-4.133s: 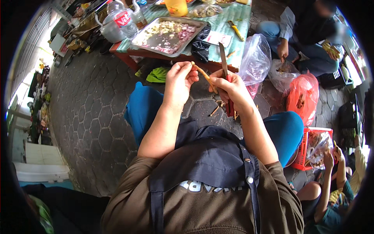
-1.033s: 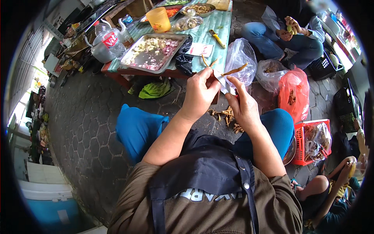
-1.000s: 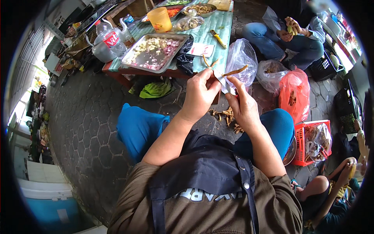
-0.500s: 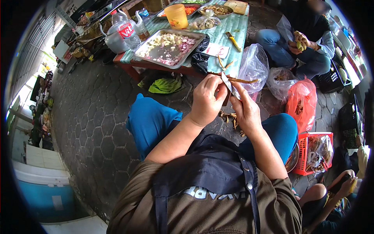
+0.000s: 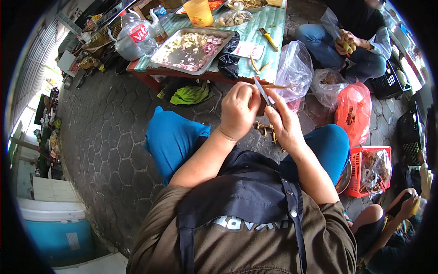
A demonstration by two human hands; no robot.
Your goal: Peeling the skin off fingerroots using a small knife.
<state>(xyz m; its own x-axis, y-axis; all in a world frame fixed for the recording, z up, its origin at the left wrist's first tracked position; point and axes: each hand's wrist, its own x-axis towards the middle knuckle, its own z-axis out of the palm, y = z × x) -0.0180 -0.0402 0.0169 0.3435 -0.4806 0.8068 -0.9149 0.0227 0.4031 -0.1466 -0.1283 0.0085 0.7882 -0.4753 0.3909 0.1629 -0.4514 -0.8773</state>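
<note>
One brown root [image 5: 276, 86] is jutting right, this side of the table [image 5: 268, 19]; our left hand [image 5: 238, 111] is gripping it, fingers curled, our right hand [image 5: 284, 122] clasping the knife [image 5: 263, 93]; ideally we're shaving shallowly.

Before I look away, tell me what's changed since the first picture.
The left hand moved right, close beside the right hand. The knife now leans further left, crossing the brown root-like piece from this view. A co-worker's hands came together around a yellowish item. Unchanged: the right hand grips the knife; the metal tray and yellow-handled utility knife lie on the table.
</note>
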